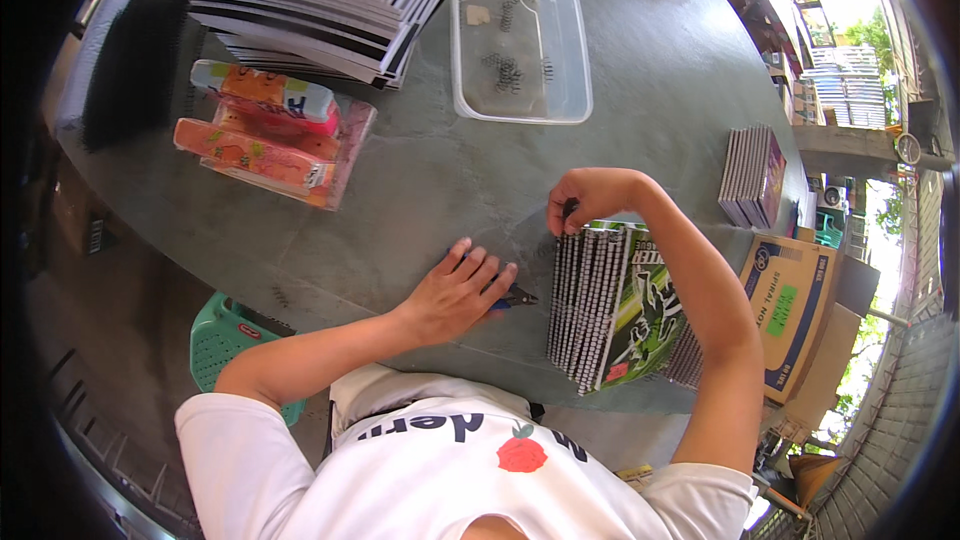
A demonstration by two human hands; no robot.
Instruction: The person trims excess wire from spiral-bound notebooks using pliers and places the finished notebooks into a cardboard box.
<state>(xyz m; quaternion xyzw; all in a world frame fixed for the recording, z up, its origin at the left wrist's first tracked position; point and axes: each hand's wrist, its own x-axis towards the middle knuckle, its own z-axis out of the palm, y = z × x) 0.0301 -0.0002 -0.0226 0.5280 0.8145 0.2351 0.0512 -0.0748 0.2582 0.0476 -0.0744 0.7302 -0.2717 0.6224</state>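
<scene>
A row of spiral notebooks stands packed together in front of me, black wire bindings toward the left and a green, black and white cover on the right. At the far end of their bindings, my right hand is closed in a pinch, with a small dark piece between thumb and fingers that I cannot make out. My left hand rests palm down on the table, fingers spread over a pair of pliers. The dark jaws and some blue of the handles show; the rest is under the hand.
A clear plastic tub holds loose black wire coils. Far left are a big stack of papers, a dark brush-like bundle and pink-orange packs. More notebooks and a cardboard box stand right; a green stool is left.
</scene>
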